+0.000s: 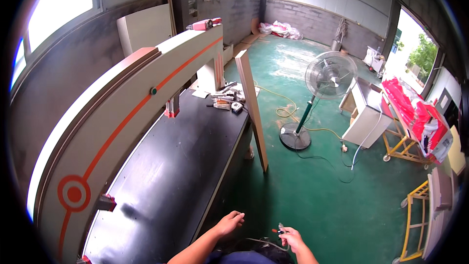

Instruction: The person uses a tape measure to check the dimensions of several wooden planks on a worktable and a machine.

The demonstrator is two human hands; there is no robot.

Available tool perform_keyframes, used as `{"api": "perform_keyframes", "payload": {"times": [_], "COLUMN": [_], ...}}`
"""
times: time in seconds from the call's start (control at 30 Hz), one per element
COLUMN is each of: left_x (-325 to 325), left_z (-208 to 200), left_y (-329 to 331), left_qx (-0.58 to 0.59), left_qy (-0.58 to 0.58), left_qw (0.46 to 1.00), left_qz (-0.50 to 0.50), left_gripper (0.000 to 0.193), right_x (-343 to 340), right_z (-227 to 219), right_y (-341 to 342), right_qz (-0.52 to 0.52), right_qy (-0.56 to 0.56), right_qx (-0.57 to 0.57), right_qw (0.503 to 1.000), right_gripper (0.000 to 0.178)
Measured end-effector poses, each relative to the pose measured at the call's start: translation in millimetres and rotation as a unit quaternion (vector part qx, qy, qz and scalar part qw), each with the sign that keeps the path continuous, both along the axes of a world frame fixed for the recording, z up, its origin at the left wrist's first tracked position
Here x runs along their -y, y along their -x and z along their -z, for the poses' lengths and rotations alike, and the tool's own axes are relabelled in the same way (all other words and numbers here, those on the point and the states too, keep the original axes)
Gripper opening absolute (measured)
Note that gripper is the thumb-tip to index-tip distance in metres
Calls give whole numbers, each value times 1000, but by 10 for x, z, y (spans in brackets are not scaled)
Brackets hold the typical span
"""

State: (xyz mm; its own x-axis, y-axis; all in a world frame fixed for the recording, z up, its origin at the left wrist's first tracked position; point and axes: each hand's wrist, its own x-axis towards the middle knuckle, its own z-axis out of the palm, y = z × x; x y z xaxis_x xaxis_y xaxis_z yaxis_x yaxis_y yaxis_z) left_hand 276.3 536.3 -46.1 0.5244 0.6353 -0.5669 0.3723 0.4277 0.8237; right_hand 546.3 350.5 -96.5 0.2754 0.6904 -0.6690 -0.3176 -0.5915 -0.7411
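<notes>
My right hand [292, 238] is closed around a small hand tool [281, 228] with a pale tip and orange and black parts; its exact kind is too small to tell. A thin grey hose or cable [267, 242] loops close by, below my hands. My left hand [230, 224] hovers beside the dark worktable [166, 166], fingers curled together; whatever they may pinch is hidden. Along the table's left side stands a long pale machine beam [122, 102] with an orange stripe and a ringed orange circle.
Loose tools and a tape measure [237, 107] lie at the table's far end. A wooden board [251, 110] leans there. On the green floor stand a pedestal fan [331, 76], a white cabinet [364, 117] and yellow trolleys [415, 220]. A yellow cable [286, 112] crosses the floor.
</notes>
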Motion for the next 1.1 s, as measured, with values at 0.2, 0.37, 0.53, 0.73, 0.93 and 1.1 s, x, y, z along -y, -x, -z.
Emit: {"api": "perform_keyframes", "payload": {"times": [0.2,0.37,0.53,0.73,0.93,1.1], "left_x": [-925,-1813,-2607,-3975,-5147,-5402], "left_z": [126,78,-38,-33,-160,23], "left_y": [-157,-387,-972,-1607,-2346,-2536], "left_qx": [4,-45,-104,-266,-435,-491], "left_qy": [-21,-54,-83,-285,-421,-442], "left_qw": [996,985,976,914,795,750], "left_qz": [-84,-160,-171,-111,-38,-5], "left_gripper": [41,39,41,63,78,65], "right_x": [-1066,-2143,-2715,-3104,-2996,-2813], "right_z": [750,1204,1920,2126,2174,2207], "right_y": [-638,-1391,-1937,-2153,-2380,-2703], "right_qz": [191,270,261,191,187,148], "right_qy": [-15,92,129,196,213,239], "right_qx": [-47,-205,-215,-204,-221,-228], "right_qw": [980,936,932,940,933,932], "right_gripper": [19,8,10,12,18,24]}}
